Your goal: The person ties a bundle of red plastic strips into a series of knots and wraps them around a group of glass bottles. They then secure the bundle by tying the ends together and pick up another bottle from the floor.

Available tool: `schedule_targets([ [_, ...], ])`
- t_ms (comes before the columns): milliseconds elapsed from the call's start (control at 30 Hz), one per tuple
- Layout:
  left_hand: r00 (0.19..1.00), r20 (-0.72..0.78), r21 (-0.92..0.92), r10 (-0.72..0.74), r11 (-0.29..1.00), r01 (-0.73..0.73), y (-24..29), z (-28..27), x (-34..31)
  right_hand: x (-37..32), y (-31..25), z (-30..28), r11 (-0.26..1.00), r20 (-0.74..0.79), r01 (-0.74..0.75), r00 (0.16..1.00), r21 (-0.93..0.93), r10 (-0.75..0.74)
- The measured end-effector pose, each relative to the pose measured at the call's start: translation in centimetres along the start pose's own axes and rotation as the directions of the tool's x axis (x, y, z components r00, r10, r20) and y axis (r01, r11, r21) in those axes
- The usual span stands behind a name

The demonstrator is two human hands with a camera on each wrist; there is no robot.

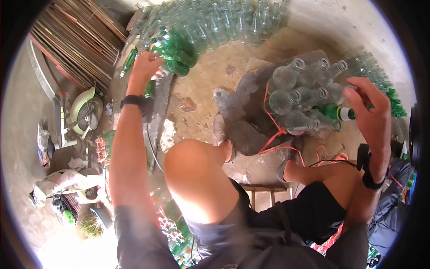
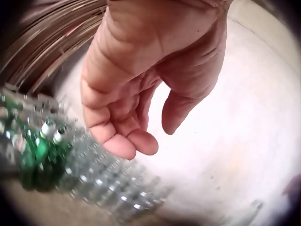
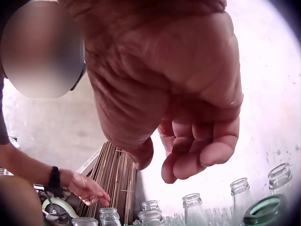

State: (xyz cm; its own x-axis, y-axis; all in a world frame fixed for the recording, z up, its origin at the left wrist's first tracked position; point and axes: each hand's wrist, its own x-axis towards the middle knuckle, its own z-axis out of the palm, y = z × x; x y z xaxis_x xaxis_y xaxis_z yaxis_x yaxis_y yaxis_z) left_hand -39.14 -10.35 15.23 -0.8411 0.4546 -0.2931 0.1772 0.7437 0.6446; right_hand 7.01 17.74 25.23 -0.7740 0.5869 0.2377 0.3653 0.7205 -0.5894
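Observation:
My right hand (image 1: 369,105) hovers beside a cluster of clear glass bottles (image 1: 286,77), its fingers loosely bent. Nothing sits between those fingers in the right wrist view, where bottle mouths show below them. Among the clear ones leans a green bottle (image 1: 333,111) with a foil-like neck band, close to my right hand. A red string (image 1: 268,117) runs along the cluster's near-left side. My left hand (image 1: 145,68) hangs empty with relaxed fingers near a group of green bottles (image 1: 177,56) at the upper left. One green bottle (image 1: 129,62) lies just left of that hand.
Many clear bottles (image 1: 217,29) stand packed along the back wall. A dark sheet (image 1: 244,101) lies under the cluster. Long thin rods (image 1: 78,40) are stacked at the upper left, near a wheel (image 1: 87,114). More bottles (image 1: 374,67) stand at the far right.

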Motion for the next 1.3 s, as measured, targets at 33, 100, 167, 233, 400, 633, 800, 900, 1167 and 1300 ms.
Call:
schedule_targets([
  [33,1.0,-0.001,0.008,-0.008,1.0,0.008,-2.6,0.2,1.9,0.0,0.0,0.1,1.0,-0.048,0.002,0.999,-0.013,-0.003],
  [100,0.969,-0.207,0.423,0.138,0.905,-0.039,-6.1,0.8,4.7,-0.2,0.1,-0.4,0.996,-0.055,-0.081,0.995,-0.03,0.079],
  [167,0.958,-0.246,0.501,0.146,0.865,-0.003,-7.2,1.6,6.0,-0.3,0.0,-0.4,0.989,-0.085,-0.121,0.99,-0.088,0.113],
  [233,0.946,-0.282,0.571,0.161,0.82,0.031,-7.7,2.6,7.3,-0.8,0.7,-0.6,0.972,-0.132,-0.175,0.979,-0.155,0.155],
  [400,0.967,-0.223,0.606,0.128,0.795,0.035,-8.9,4.3,10.9,-1.6,2.3,-1.6,0.92,-0.026,-0.362,0.932,-0.148,0.362],
  [633,0.959,-0.23,0.669,0.168,0.742,0.031,-12.5,6.1,14.2,-2.7,2.8,-2.0,0.935,0.003,-0.235,0.97,-0.266,0.245],
  [800,0.942,-0.26,0.646,0.213,0.763,0.006,-13.3,6.7,13.7,-2.9,3.5,-2.7,0.879,-0.053,-0.441,0.897,-0.182,0.439],
  [900,0.921,-0.32,0.621,0.221,0.783,0.028,-13.0,7.5,12.1,-3.2,3.9,-2.2,0.947,-0.087,-0.261,0.965,-0.187,0.248],
  [1167,0.911,-0.305,0.611,0.279,0.791,-0.038,-10.9,6.8,6.2,-1.1,-1.7,-0.6,0.97,-0.15,-0.227,0.966,-0.091,0.212],
  [1300,0.899,-0.279,0.603,0.337,0.79,-0.109,-9.2,5.2,2.3,-0.2,-1.9,-0.7,0.985,-0.237,-0.155,0.962,-0.075,0.134],
])
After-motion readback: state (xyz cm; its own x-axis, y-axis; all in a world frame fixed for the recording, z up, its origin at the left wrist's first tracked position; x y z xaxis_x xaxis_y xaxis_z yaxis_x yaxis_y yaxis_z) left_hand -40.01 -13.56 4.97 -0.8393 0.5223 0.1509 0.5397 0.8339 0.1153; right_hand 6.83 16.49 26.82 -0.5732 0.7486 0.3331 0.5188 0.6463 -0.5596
